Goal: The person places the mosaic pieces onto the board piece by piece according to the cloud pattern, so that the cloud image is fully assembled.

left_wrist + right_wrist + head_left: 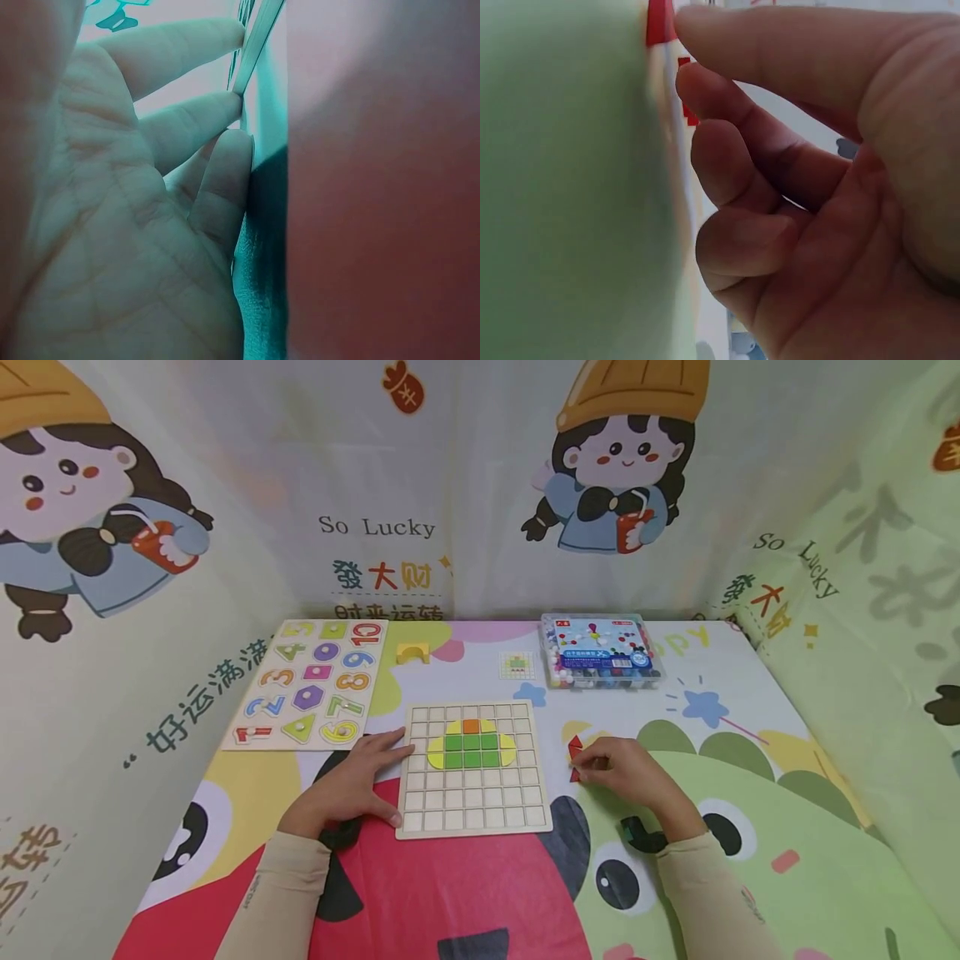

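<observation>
My left hand (347, 789) lies at the left edge of a wooden grid board (472, 797), fingers spread. In the left wrist view, fingertips of that hand (135, 202) touch the board's edge (257, 49). On the board sit green squares (471, 750), an orange square (471, 726) and yellow rounded pieces (437, 752). To the board's right, my right hand (626, 768) is at small red triangles (575, 744) on the table, fingers bent. In the right wrist view, its thumb tip meets a red piece (660, 22); whether a finger pinches it is unclear.
A number puzzle board (307, 685) stands back left, with a yellow arch block (413, 652) beside it. Behind the grid board lies a small pattern card (517, 665). A clear box of coloured parts (602, 650) sits back right. Fabric walls enclose the table.
</observation>
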